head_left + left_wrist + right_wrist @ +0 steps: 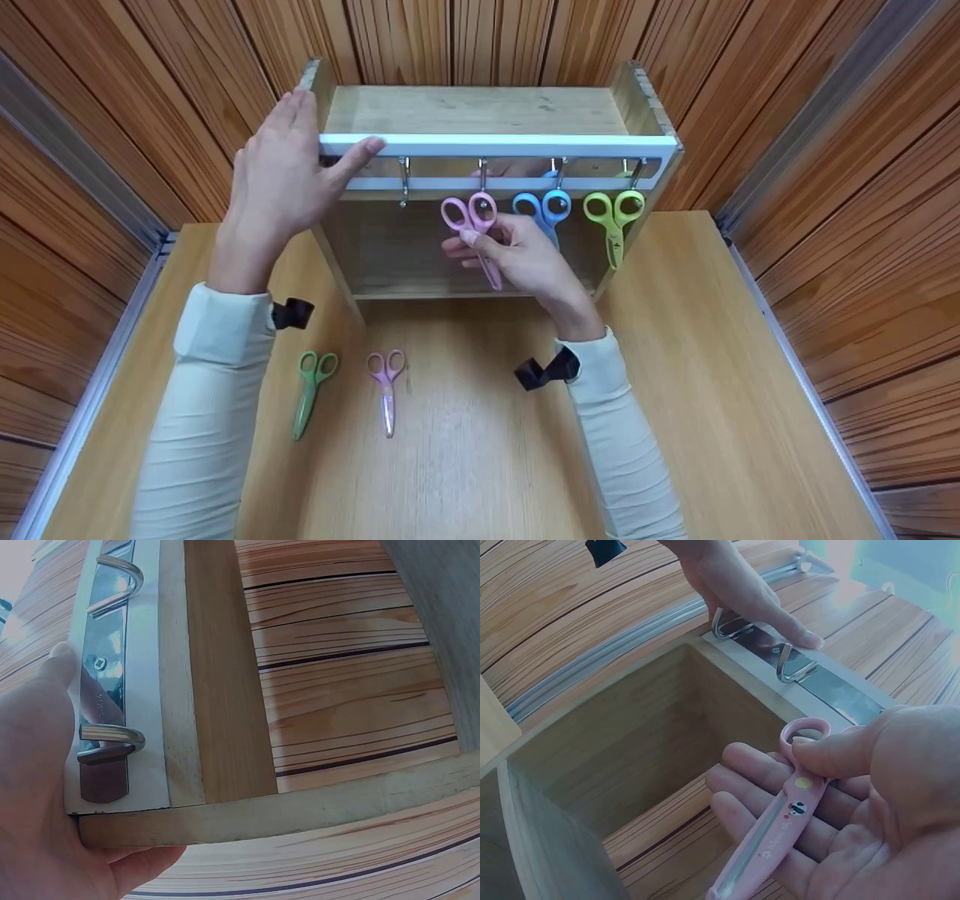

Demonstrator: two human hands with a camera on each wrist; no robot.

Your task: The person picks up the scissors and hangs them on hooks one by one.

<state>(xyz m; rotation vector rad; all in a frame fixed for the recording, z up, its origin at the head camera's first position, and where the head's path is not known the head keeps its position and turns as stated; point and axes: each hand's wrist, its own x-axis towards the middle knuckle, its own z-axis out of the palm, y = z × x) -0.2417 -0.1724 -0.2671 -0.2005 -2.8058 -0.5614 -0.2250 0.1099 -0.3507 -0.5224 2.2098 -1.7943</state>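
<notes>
My right hand (529,251) pinches pink scissors (769,840), its thumb near the finger loops and the other fingers behind them. In the head view, one loop of these pink scissors (469,217) is at the second hook (483,172) from the left. Blue scissors (553,206) and yellow-green scissors (615,225) hang on hooks farther right. My left hand (281,165) grips the left corner of a wooden shelf (472,109), its thumb over the white front rail (510,145) and its fingers along the side panel. The leftmost hook (405,180) carries nothing.
Green scissors (311,390) and a second pair of pink scissors (387,390) lie on the wooden table (465,465) in front of the shelf, left of centre. Wood-plank walls (840,225) enclose the back and both sides, with metal rails (810,435) along the table edges.
</notes>
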